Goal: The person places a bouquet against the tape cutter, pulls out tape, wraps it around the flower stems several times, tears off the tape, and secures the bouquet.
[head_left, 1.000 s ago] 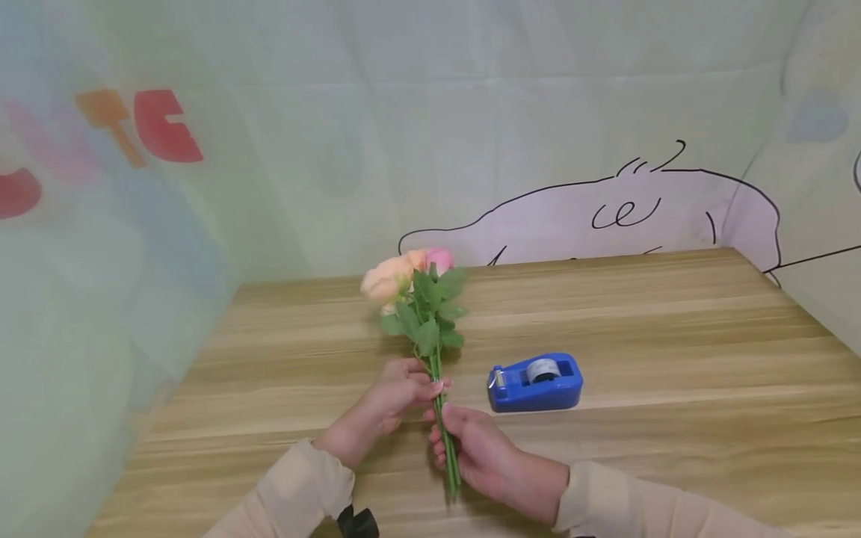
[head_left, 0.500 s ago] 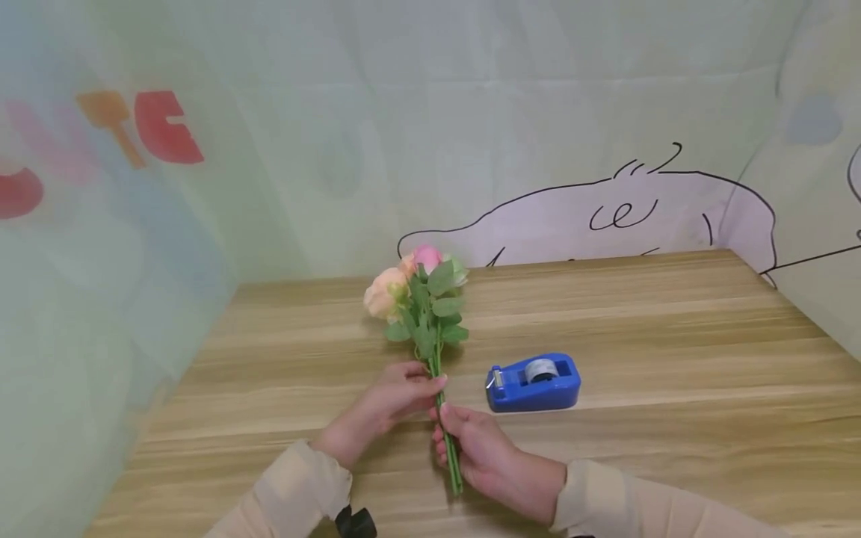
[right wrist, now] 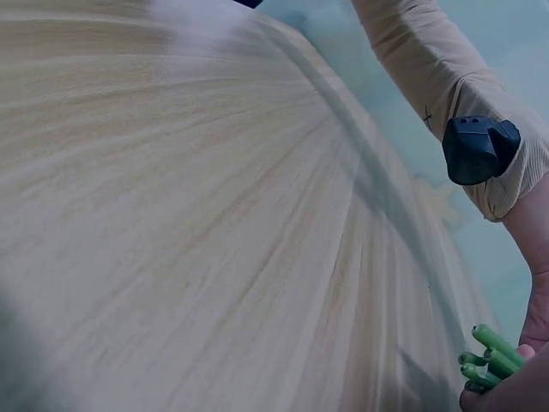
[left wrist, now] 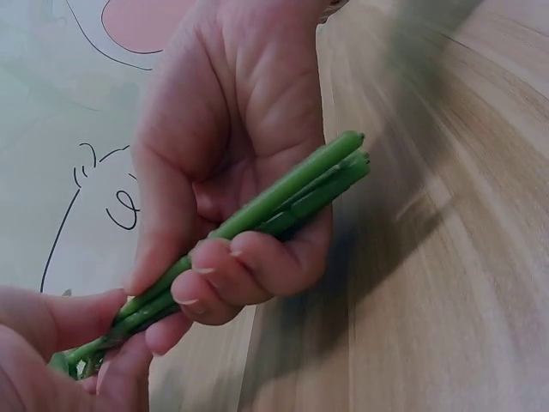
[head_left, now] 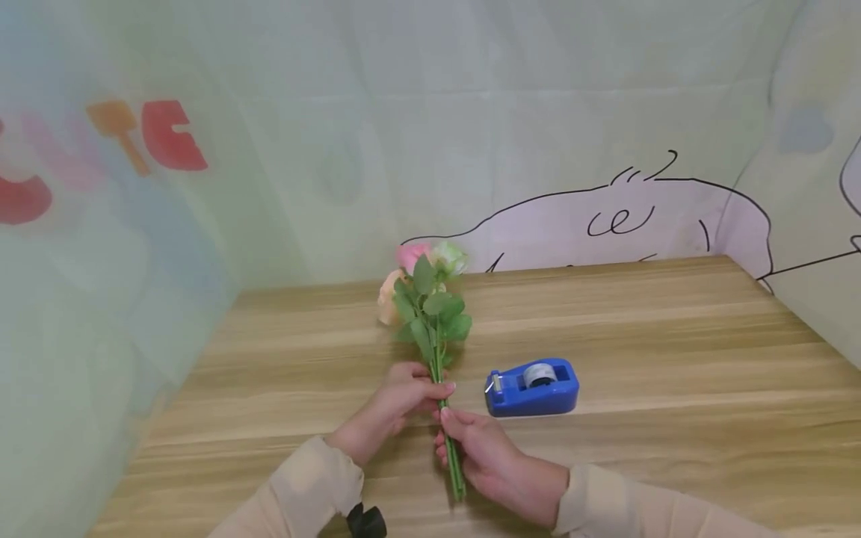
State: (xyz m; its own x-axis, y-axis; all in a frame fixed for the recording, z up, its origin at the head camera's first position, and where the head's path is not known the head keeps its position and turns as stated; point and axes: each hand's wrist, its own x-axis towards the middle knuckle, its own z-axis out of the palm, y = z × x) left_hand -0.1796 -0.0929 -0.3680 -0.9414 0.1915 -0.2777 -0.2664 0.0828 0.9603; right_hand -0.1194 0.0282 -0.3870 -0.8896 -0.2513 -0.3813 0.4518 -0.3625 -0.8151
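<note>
A bunch of artificial flowers (head_left: 437, 306) slants over the table in the head view, blooms at the far end. It has a pink bloom (head_left: 412, 256), a pale green-white bloom (head_left: 449, 258) and a peach bloom (head_left: 389, 297) partly behind leaves. Just below the leaves, my left hand (head_left: 406, 392) pinches the green stems (left wrist: 300, 184) between thumb and fingers. My right hand (head_left: 487, 456) grips them lower down, its fingers curled round them in the left wrist view. The cut stem ends (right wrist: 493, 356) stick out past it in the right wrist view.
A blue tape dispenser (head_left: 531, 400) with a roll of clear tape stands right of the bunch. The wood-grain table (head_left: 673, 336) meets printed cloth (head_left: 323, 149) at the back and sides. A black device (head_left: 366, 521) sits at the left cuff.
The bunch has turned in my hands: the pink bloom has moved left, the green-white one has come into view at right, and the peach one has gone partly behind leaves. Both hands stay on the stems.
</note>
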